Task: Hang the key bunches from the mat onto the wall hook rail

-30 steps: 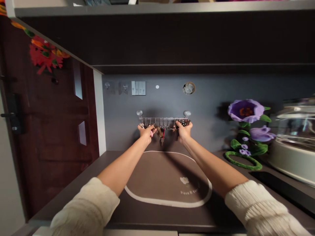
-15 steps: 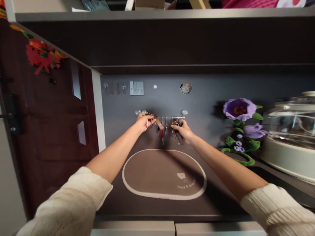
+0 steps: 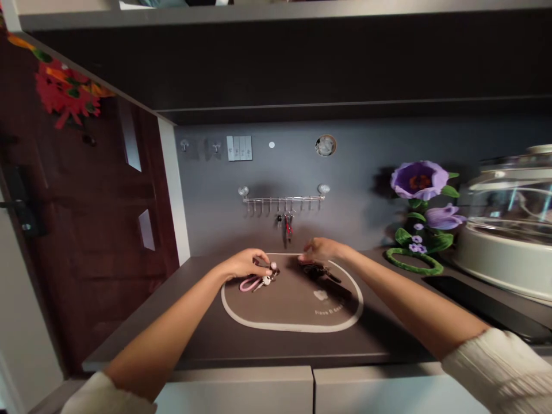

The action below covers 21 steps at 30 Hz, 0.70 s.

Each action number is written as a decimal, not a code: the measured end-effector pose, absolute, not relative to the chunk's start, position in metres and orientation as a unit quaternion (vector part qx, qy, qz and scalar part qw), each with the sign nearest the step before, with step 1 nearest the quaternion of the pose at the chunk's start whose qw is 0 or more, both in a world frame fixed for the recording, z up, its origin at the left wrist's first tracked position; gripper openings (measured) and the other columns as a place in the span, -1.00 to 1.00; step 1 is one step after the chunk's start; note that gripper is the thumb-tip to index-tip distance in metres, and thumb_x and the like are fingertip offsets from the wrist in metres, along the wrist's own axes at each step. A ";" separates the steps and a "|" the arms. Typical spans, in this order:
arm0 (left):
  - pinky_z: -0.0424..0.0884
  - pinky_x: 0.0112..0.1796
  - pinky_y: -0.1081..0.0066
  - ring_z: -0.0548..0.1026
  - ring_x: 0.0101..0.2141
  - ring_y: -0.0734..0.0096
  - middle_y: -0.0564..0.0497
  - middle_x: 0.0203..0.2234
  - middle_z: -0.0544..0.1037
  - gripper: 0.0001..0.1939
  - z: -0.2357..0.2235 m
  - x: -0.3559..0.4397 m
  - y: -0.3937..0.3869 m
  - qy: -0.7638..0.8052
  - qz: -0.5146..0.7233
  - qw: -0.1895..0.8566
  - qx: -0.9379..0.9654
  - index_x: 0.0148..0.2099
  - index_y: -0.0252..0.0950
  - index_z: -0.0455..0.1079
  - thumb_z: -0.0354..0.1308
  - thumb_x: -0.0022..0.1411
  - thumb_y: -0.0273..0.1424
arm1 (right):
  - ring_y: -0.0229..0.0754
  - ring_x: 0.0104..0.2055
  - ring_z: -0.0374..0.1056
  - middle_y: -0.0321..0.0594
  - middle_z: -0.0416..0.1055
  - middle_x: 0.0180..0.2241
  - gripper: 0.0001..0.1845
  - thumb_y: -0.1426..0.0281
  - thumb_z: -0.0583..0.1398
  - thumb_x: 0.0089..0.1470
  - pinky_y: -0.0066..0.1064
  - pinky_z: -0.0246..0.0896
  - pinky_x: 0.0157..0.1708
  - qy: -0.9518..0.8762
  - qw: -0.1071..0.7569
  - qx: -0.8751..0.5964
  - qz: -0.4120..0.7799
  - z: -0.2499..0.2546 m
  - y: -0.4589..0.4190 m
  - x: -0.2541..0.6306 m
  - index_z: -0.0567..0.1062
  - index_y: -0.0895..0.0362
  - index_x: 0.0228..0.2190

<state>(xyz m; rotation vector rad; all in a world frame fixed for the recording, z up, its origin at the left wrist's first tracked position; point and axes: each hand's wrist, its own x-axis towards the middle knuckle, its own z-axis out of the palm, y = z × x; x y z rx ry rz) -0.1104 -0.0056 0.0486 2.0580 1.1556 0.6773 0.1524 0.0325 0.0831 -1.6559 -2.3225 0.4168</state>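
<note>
My left hand (image 3: 245,264) is low over the left part of the brown oval mat (image 3: 267,319). Its curled thumb and fingers are on a bunch of keys (image 3: 266,280) with a pink loop strap (image 3: 249,284), which touches the mat or nearly so. Toward the mat's back right, my right hand (image 3: 322,249), slightly blurred, has its fingers closed at a dark bunch of keys (image 3: 319,271). Behind both hands, a clear hook rail (image 3: 284,199) is fixed to the grey wall. Keys with a red piece (image 3: 288,227) hang from its middle hooks.
Purple artificial flowers (image 3: 420,184) and a clear-topped white appliance (image 3: 509,241) stand at right, beside a flat black object (image 3: 483,305). A dark shelf (image 3: 276,63) overhangs the counter (image 3: 241,351). To the left is a red-brown door (image 3: 99,259).
Both hands have come down from the hook rail to the mat, each with a bunch of keys. The outer hooks now show bare; the middle keys still hang.
</note>
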 end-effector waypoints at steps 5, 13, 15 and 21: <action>0.20 -0.05 0.30 0.32 -0.06 0.22 -0.07 -0.07 0.39 -0.44 0.031 -0.105 -0.014 0.421 0.250 0.131 0.862 -0.06 -0.20 0.34 0.11 -0.07 -0.01 | 0.03 0.00 0.22 0.09 0.27 -0.04 -0.01 -0.07 0.20 -0.34 -0.27 0.15 -0.10 -0.703 0.358 -0.604 0.109 0.086 0.065 0.111 0.14 0.26 0.03; 0.03 0.05 0.11 0.12 0.11 0.10 -0.08 0.12 0.18 -0.28 0.007 -0.099 -0.017 0.430 0.164 0.053 0.886 0.19 -0.13 0.04 -0.12 0.04 0.09 | -0.08 -0.21 0.35 0.01 0.36 -0.20 -0.33 0.11 0.19 -0.21 -0.35 0.22 -0.29 -0.508 0.588 -0.609 0.161 0.067 0.110 0.043 0.15 0.17 -0.10; 0.02 0.05 0.09 0.11 0.11 0.09 -0.07 0.13 0.17 -0.27 0.008 -0.099 -0.017 0.433 0.159 0.049 0.886 0.20 -0.13 0.02 -0.16 0.04 0.11 | -0.13 -0.31 0.36 -0.07 0.39 -0.32 -0.57 0.21 0.14 -0.12 -0.37 0.22 -0.35 -0.492 0.610 -0.598 0.168 0.066 0.110 0.040 0.22 0.15 -0.21; 0.04 0.04 0.09 0.12 0.10 0.08 -0.08 0.13 0.16 -0.24 0.010 -0.100 -0.016 0.429 0.146 0.038 0.891 0.20 -0.13 0.00 -0.19 0.03 0.14 | -0.30 -0.61 0.25 -0.33 0.29 -0.56 -0.81 0.32 0.13 -0.08 -0.47 0.19 -0.61 -0.489 0.671 -0.506 0.233 0.082 0.096 0.046 0.20 0.09 -0.41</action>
